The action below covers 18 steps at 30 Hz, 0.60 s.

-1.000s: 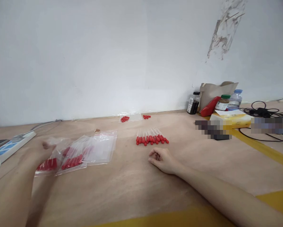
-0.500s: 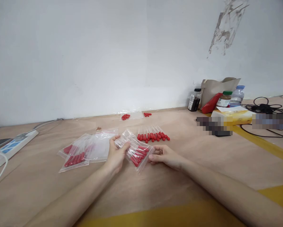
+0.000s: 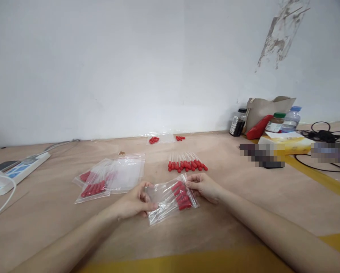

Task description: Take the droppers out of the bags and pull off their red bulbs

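A clear zip bag holding several red-tipped clear sticks is stretched between my hands, just above the table. My left hand pinches its left end, thumb on top. At the zip end on the right, my right hand grips the corner between thumb and fingers. Behind the bag lies a row of loose red-tipped sticks. Left of my hands, filled bags of red-tipped sticks overlap flat, bagless-looking clear bags that hold nothing visible.
Against the wall lie small bags with red pieces. A white power strip and a phone are at left. At right stand a dark bottle, a grey bag, a green-lidded jar, a water bottle and black cables.
The held bag has turned to lie more sideways and come slightly lower and to the right. My left hand has shifted to its left end; my right hand now grips the zip end.
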{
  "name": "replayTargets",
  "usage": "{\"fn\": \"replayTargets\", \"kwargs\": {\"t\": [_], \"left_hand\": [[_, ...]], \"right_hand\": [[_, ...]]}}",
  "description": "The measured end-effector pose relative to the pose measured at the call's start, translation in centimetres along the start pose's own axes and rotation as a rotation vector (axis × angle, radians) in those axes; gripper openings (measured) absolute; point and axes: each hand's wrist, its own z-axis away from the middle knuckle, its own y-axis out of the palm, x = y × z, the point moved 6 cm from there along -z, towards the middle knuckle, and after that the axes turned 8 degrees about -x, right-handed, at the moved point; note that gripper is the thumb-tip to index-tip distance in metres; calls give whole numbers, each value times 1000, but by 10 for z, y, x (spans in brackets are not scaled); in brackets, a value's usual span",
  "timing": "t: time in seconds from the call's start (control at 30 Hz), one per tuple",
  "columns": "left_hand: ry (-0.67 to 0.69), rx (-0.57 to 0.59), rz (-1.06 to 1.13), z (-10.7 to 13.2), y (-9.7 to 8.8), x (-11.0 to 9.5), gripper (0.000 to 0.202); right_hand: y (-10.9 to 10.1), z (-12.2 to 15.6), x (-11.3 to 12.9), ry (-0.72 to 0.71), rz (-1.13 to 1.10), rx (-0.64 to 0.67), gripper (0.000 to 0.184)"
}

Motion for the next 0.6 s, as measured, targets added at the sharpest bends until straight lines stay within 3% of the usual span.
{"fn": "replayTargets", "kwargs": {"t": [0.1,0.17,0.23,0.3,0.4,0.5,0.6], "left_hand": [[23,73,-339,12,-12,-9,65],[126,-53,-616,13,-23,-26,62],[329,-195,-804,12,-21,-49,52],[602,-227,-846,11,-1,-68,38],[931,-165,-811,9,38,-79,28],[1080,-164,-824,1,59,-75,34],[1172,-176,-866,-5,61,-68,35]], "right_hand": [[4,0,0,10,26,3,26],[8,2,0,34,15,30,29],[9,3,2,42,5,34,34],[9,3,4,34,3,12,39],[9,2,4,4,6,-11,47],[13,0,4,-68,21,6,55],[15,-2,4,-109,34,3,61]]}}
